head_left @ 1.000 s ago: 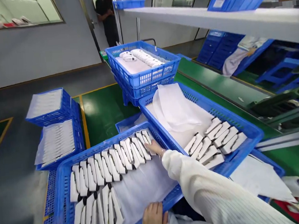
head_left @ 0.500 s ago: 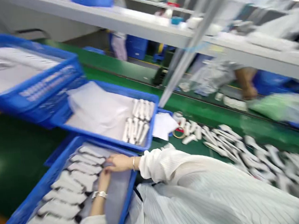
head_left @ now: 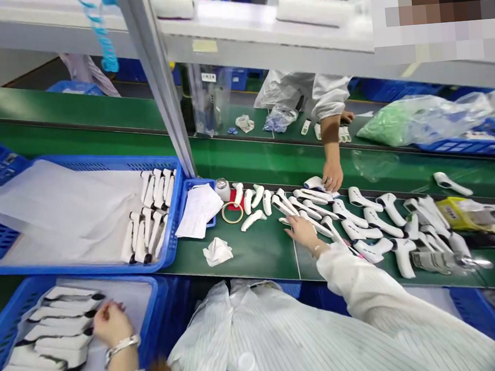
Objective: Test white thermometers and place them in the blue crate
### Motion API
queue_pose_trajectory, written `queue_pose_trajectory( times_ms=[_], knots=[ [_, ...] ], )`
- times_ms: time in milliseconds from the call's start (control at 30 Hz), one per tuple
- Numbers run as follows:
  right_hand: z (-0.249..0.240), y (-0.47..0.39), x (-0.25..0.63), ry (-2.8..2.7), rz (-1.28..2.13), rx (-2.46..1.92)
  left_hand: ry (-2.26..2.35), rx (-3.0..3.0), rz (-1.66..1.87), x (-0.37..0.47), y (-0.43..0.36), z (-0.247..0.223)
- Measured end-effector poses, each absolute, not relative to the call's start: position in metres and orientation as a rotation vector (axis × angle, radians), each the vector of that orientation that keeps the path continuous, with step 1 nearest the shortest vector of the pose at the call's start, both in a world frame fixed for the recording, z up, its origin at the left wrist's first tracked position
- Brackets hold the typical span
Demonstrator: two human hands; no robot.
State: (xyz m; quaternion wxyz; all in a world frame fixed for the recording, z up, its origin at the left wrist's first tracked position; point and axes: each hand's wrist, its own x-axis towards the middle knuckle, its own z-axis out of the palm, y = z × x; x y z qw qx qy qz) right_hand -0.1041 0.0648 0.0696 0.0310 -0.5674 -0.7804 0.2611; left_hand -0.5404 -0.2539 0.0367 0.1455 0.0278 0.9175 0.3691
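Note:
My left hand [head_left: 111, 323] is over the lower blue crate [head_left: 154, 307], beside the ends of a column of white handheld devices [head_left: 58, 343]; its fingers are curled, and what they hold, if anything, is hidden. On the green table, my right hand [head_left: 303, 232] reaches to the left edge of a pile of white devices [head_left: 354, 228]. Its fingers are spread over a device's end, and no grip shows. Short white parts [head_left: 253, 220] lie left of that hand. Across the pile, another person's hand [head_left: 333, 174] touches a white device.
An upper blue crate [head_left: 173, 254] holds white sheets and two rows of devices. Beside it are a small tray with papers [head_left: 198, 209], a jar [head_left: 222, 188], a yellow ring [head_left: 232, 212] and a crumpled tissue [head_left: 217, 251]. A metal post [head_left: 158, 84] rises behind.
The view has swung right. My right hand has left the lower crate and moved to the devices on the table. My left hand stays over the crate. The other person's hand has reached the pile.

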Motion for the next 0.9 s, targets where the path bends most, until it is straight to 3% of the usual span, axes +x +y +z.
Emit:
queue_pose_trajectory(
  times_ms=[100,333,633,900],
  knots=[
    [0.060,0.070,-0.110,-2.488,0.932,-1.602,2.419,0.282,1.210,-0.451,-0.192,0.055],
    [0.086,0.041,-0.138,-2.497,1.190,-1.057,1.570,0.741,1.090,-0.273,-0.066,0.058],
    [0.031,0.121,-0.100,-2.176,1.054,-1.604,1.452,0.362,1.185,-0.292,-0.077,0.055],
    [0.044,0.056,-0.122,-1.803,1.340,-1.552,1.465,0.139,1.306,-0.313,-0.096,0.064]
  ],
)
